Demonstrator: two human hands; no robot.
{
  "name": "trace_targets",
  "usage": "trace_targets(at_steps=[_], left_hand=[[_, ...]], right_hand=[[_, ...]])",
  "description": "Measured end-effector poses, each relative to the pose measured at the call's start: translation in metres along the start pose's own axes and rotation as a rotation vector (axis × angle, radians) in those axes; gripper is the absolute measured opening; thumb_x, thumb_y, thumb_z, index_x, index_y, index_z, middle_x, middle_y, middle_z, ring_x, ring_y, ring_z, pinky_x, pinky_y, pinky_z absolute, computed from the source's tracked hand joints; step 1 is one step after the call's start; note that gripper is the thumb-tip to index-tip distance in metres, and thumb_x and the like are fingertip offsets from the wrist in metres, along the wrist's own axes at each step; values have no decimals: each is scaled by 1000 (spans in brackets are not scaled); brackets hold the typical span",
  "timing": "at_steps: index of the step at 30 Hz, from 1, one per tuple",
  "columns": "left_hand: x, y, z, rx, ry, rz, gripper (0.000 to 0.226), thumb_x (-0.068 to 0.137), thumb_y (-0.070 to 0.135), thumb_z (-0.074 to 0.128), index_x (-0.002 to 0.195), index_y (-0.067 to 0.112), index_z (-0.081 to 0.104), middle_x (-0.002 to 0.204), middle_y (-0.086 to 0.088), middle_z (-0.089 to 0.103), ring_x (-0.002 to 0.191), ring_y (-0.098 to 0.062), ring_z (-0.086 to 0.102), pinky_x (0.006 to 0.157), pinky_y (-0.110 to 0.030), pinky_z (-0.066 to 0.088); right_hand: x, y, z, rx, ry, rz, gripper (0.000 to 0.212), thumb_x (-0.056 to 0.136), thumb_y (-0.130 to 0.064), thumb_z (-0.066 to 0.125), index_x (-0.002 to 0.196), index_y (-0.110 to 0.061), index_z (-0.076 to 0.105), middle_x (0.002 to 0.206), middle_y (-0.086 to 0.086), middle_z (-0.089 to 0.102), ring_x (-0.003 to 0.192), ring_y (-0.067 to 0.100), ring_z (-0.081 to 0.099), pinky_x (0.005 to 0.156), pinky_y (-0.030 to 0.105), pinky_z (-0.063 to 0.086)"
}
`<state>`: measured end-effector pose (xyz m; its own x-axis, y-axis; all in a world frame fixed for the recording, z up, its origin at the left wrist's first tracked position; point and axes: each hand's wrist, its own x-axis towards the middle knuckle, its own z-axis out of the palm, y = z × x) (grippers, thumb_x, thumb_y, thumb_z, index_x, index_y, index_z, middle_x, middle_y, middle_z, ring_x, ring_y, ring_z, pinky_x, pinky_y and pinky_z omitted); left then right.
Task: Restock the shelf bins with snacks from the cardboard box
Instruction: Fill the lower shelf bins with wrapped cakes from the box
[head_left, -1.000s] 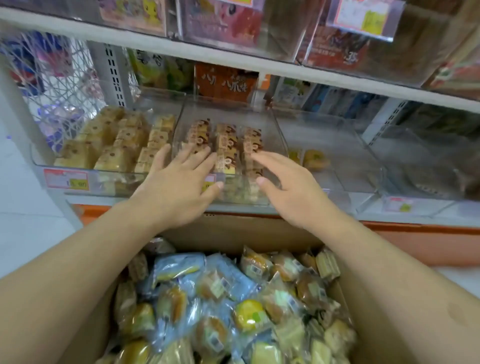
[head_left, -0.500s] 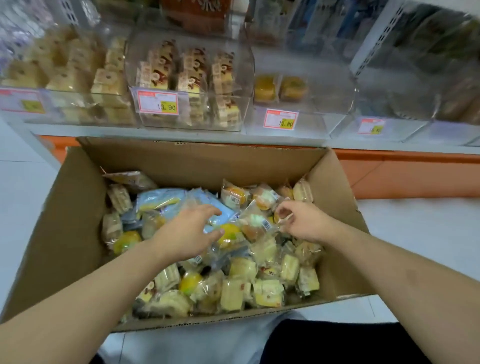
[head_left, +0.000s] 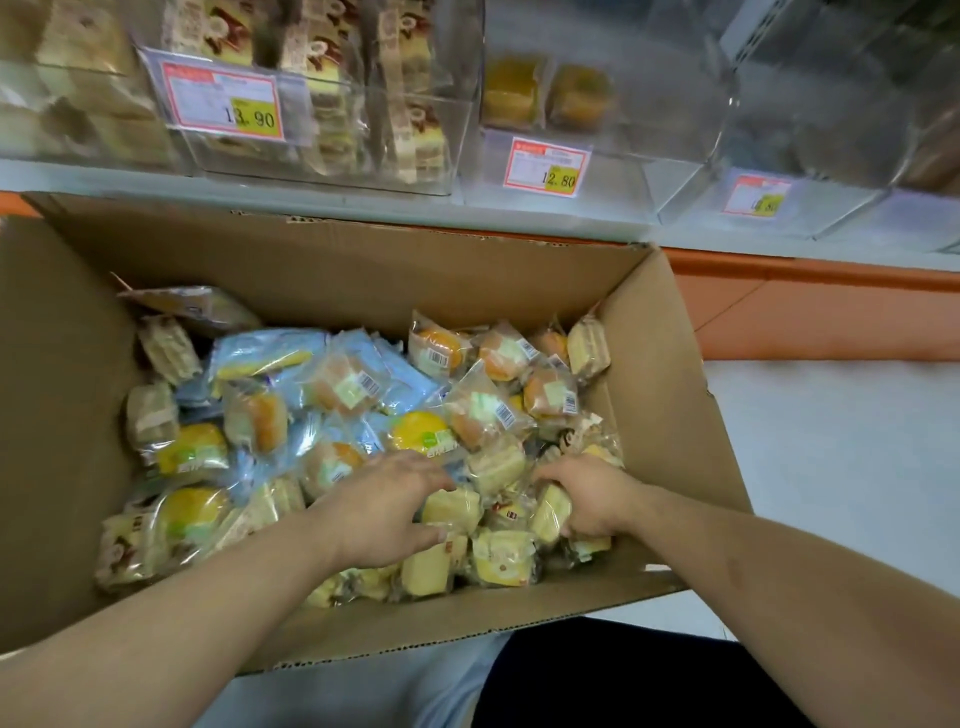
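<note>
- Right hand (head_left: 584, 501) is digging into the lower right of the cardboard box (head_left: 670, 374), its grip curling round a pale yellow cake packet (head_left: 549, 512); half a second ago it was only picking at packets farther up the pile.
- Left hand (head_left: 382, 512) is coming in beside it, fingers spread and mostly straight, lying over a square yellow cake packet (head_left: 451, 510) with the thumb underneath. Not closed on anything I can make out.
- Both hands are now working the near corner of the box, where the pale square cakes are gathered; a second ago they were up at the shelf bins.
- Around them the snacks (head_left: 332, 405) are lying loose in clear and blue wrappers, the box looking far from emptied.
- Along the top of the frame, the middle bin (head_left: 457, 135), tagged 13.90, is holding stacked cakes, and the bin to its right (head_left: 639, 150), tagged 12.80, is showing just two.
- So I'd say a fresh pick is starting: gathering a handful, then back up to the shelf.
</note>
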<state>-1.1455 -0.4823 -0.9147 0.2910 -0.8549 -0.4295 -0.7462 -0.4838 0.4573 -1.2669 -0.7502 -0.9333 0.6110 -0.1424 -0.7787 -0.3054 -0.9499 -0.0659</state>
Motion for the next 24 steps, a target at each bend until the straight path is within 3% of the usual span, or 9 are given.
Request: trace_targets(at_steps=[2,4,8,11,13,15,20,22,24], left_hand=[[0,2,0,-13,-6,-3,61,100,57,60,154,33,47,157,11,47,147,-13,36,124,-34,27],[0,2,-2,-49,1,-17,57,99,55,62,151,34,50,154,12,50,145,-13,39,122,-35,32],[0,7,-17,-256,58,-82,47,98,48,68,141,33,59,146,13,58,135,-10,51,109,-29,44],[-1,15,-34,-594,102,-125,59,87,56,79,138,35,59,136,19,61,126,-3,59,104,-24,50],[-6,23,-49,-847,62,-136,76,75,64,86,140,39,55,134,22,61,120,1,62,102,-25,52],[-15,29,-66,-954,44,-132,82,70,65,89,140,38,57,130,20,67,118,1,65,103,-26,52],[-42,39,-94,-1330,12,-49,50,89,20,82,136,17,63,124,-5,76,116,-24,73,103,-43,58],[-50,38,-96,-1378,59,-93,56,87,13,84,138,21,61,123,-7,76,113,-29,74,100,-46,60],[-56,34,-94,-1309,166,-204,64,83,8,88,136,29,59,117,-3,72,98,-22,78,88,-40,64]], right_hand=[[-1,2,-2,-1,37,-9,51,78,-21,92,120,-27,65,121,-1,63,108,21,59,86,33,52],[-7,3,-14,16,53,-22,41,76,-21,93,100,-31,62,97,-7,61,90,16,56,69,31,46],[-35,-3,-57,109,139,-83,38,74,-20,95,103,-30,73,92,-10,67,86,10,63,76,31,57],[-67,-22,-96,328,237,-161,40,73,-14,96,99,-35,74,87,-9,69,69,5,62,71,26,59],[-87,-41,-117,499,314,-248,43,72,-4,95,97,-34,75,91,-8,71,73,14,65,71,31,62],[-98,-56,-129,607,408,-344,46,72,6,91,97,-29,75,100,-8,71,85,16,68,71,32,63],[-105,-76,-130,738,491,-478,48,70,13,88,97,-25,75,105,-9,71,90,13,68,67,26,58],[-105,-80,-127,786,479,-513,57,72,15,85,109,-27,74,110,-8,71,94,14,69,68,25,58],[-102,-81,-123,824,432,-493,64,77,16,81,122,-29,69,116,-8,69,101,12,71,71,26,60]])
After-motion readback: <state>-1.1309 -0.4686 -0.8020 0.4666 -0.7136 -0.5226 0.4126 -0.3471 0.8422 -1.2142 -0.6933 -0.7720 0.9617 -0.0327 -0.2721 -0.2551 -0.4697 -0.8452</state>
